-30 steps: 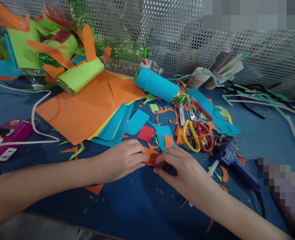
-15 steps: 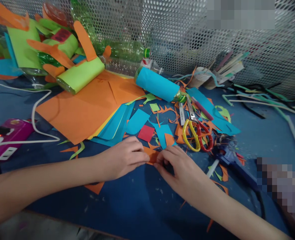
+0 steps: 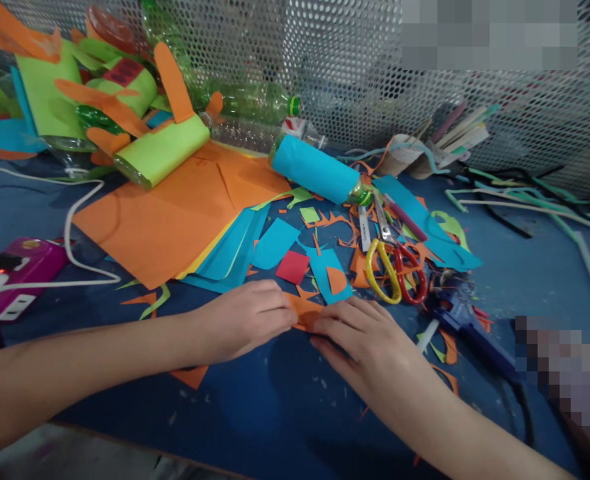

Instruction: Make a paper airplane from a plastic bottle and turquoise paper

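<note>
The left grip (image 3: 247,323) pinches one end of an orange paper piece (image 3: 305,311), the right grip (image 3: 377,343) covers the other, its pinch unclear, on the blue surface (image 3: 255,407) nearer than the red square (image 3: 293,267), seemingly a folding step calling for even pressure.

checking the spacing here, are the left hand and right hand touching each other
Apart: the head view shows a visible gap between the left hand and right hand, with orange paper showing across it.
</note>
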`<state>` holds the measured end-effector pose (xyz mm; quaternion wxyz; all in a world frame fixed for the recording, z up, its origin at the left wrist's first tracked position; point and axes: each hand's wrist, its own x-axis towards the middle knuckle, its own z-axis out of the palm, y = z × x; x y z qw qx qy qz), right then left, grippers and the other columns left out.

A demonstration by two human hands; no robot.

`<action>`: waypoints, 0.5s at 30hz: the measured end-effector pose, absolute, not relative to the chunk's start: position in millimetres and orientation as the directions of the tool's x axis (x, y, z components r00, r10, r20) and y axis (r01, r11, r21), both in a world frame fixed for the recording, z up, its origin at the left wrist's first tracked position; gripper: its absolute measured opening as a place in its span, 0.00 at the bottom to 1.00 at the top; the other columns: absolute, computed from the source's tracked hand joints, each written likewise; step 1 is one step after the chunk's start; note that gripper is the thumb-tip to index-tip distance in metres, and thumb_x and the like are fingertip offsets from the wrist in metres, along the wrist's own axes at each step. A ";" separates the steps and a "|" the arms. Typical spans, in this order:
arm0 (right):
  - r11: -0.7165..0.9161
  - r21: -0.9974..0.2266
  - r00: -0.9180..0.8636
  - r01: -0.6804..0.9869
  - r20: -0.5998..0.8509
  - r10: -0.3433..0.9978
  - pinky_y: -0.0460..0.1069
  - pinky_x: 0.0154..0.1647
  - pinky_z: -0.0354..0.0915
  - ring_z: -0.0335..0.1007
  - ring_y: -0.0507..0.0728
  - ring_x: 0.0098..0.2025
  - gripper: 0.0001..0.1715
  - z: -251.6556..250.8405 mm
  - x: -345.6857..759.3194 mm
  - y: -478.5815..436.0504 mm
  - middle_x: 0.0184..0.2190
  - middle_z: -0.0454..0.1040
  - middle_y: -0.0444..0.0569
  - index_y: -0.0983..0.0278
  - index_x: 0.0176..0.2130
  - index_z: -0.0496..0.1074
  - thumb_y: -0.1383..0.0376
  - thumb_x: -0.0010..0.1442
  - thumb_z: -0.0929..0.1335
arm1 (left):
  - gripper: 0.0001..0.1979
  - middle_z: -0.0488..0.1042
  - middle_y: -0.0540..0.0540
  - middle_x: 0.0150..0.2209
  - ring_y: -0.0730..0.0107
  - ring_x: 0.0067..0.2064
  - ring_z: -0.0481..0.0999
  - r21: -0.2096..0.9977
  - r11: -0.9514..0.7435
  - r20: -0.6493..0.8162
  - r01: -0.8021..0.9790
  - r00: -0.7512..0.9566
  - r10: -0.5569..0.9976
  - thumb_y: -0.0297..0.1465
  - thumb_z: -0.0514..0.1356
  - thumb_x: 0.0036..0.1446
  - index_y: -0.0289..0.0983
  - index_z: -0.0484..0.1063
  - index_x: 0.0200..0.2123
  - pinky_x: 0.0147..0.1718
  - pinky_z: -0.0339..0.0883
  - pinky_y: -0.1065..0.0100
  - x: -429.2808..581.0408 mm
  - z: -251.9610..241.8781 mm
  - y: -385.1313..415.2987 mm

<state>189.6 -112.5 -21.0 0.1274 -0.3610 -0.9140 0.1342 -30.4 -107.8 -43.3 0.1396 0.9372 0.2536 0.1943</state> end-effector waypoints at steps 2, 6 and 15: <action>0.694 -0.353 -0.703 0.627 0.127 0.700 0.54 0.40 0.62 0.67 0.57 0.37 0.05 -22.2 189.3 -113.2 0.32 0.73 0.46 0.61 0.35 0.72 0.70 0.57 0.67 | 0.08 0.72 0.44 0.34 0.66 0.37 0.65 0.362 -0.836 0.288 0.412 0.804 0.521 0.24 0.51 0.62 0.31 0.69 0.39 0.40 0.63 0.65 -30.4 -42.7 -107.5; 0.707 -0.317 -0.702 0.632 0.152 0.696 0.53 0.39 0.62 0.67 0.56 0.35 0.04 -23.2 188.2 -112.7 0.30 0.73 0.45 0.62 0.32 0.72 0.70 0.58 0.67 | 0.08 0.73 0.44 0.35 0.66 0.37 0.65 0.378 -0.833 0.273 0.405 0.811 0.518 0.25 0.50 0.62 0.32 0.69 0.39 0.39 0.63 0.65 -29.8 -41.0 -106.9; 0.813 -0.030 -0.793 0.582 0.200 0.575 0.52 0.34 0.61 0.64 0.56 0.32 0.09 -21.6 185.7 -116.0 0.27 0.70 0.47 0.65 0.31 0.72 0.70 0.61 0.64 | 0.08 0.73 0.43 0.35 0.65 0.39 0.66 0.380 -0.824 0.305 0.421 0.784 0.541 0.26 0.51 0.63 0.31 0.70 0.39 0.42 0.62 0.64 -29.3 -41.4 -107.3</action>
